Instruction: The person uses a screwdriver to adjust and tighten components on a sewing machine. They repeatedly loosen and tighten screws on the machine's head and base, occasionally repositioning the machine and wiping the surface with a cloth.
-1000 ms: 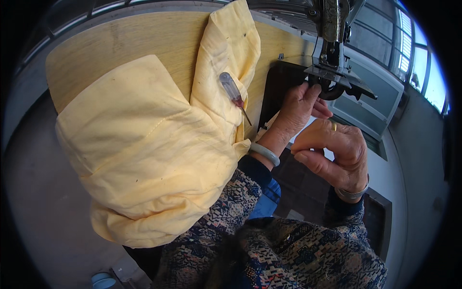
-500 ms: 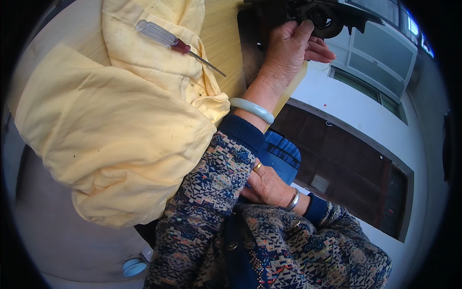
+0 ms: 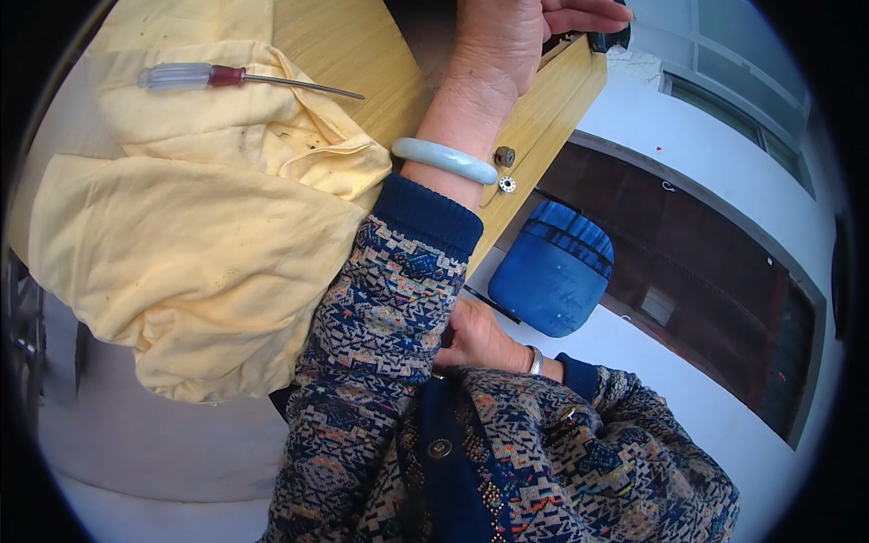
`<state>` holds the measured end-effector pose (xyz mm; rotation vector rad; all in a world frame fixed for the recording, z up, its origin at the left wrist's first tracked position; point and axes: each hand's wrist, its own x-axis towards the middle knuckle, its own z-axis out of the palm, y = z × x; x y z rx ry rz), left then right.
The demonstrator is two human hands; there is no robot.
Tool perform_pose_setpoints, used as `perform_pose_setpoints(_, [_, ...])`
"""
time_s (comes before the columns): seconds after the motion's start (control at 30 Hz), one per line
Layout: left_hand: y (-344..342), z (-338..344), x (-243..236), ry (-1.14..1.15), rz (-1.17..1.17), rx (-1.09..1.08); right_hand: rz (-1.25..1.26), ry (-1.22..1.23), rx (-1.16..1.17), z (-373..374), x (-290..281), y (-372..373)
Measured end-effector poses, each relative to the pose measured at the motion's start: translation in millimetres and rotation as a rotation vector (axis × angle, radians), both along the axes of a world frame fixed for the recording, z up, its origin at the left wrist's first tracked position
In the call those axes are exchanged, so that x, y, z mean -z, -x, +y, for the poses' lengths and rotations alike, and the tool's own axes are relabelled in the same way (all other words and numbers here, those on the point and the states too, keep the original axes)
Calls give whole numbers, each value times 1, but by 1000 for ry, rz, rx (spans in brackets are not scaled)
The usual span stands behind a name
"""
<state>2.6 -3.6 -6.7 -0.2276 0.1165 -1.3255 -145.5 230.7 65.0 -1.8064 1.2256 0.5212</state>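
- Room background: white wall, dark brown panel set in a frame, greenish-grey panes at upper right.
- Light wood desk runs across the top of the view, right edge slanting down toward the wearer.
- Left hand up over the desk, cut by the top edge; fingers stretched out to the right. Grip: cannot tell if wide, narrow or holding anything.
- Dark part at the desk corner, just below those fingertips; too little shows to identify it.
- 2 small metal pieces lie on the desk near its right edge, just right of the left wrist: dark cylinder and, nearer the wearer, disc with holes.
- Pale bangle around the left wrist, close beside both pieces.
- Right hand low, by the patterned jacket, partly behind the left sleeve. Grip hidden, cannot tell. Silver bracelet on that wrist.
- Yellow cloth bunched at left, draped over the desk.
- Screwdriver, clear handle with red collar, lies on the cloth, shaft pointing right.
- Blue seat beyond the right hand.
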Motion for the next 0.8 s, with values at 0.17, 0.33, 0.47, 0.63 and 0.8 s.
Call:
perform_pose_setpoints(0.17, [4,5,0,-6,-43,6,23,-193,536,18,-4,-3])
perform_pose_setpoints(0.33, [13,18,-3,-114,-127,-20,194,59,528,12,0,6])
perform_pose_setpoints(0.47, [11,18,-2,-101,-100,-9,223,174,407,-3,-2,19])
perform_pose_setpoints(0.63, [17,15,2,-94,-74,-12,68,184,707,-11,-48,38])
perform_pose_setpoints(0.8, [19,17,0,-110,-32,6,223,615,329,-47,-132,46])
